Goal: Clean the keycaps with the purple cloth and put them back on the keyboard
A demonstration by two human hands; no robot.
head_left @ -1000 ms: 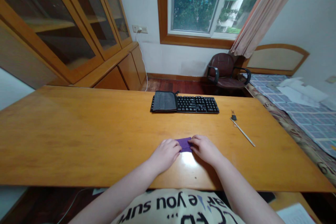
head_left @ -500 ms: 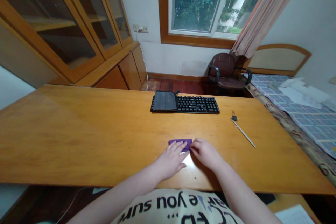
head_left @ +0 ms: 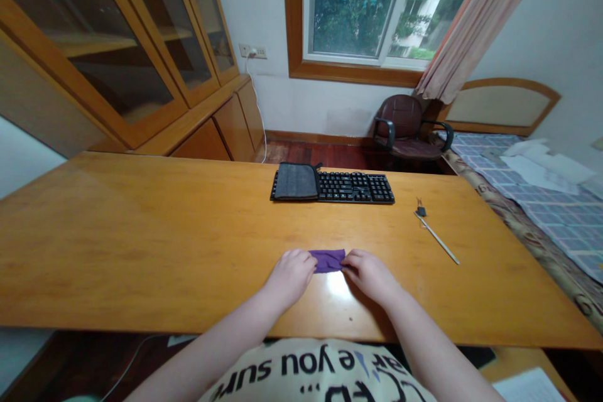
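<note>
A small purple cloth (head_left: 328,260), folded into a narrow rectangle with some wrinkles, lies flat on the wooden table (head_left: 164,251) in front of me. My left hand (head_left: 293,271) is at its left end, fingers curled together over the edge. At the right end, my right hand (head_left: 370,271) pinches the cloth's lower right corner between thumb and fingers. The middle of the cloth shows between the two hands. Its ends are partly hidden by my fingers.
Beyond the cloth lies a black keyboard (head_left: 355,188), with a dark grey pouch (head_left: 296,181) over its left part. A thin pale stick (head_left: 438,239) and a small black object (head_left: 421,210) lie to the right. A brown chair (head_left: 405,125) stands behind the table.
My left hand has moved off the top of the cloth to its left end, and its spread fingers have curled. The right hand stays at the right corner.
</note>
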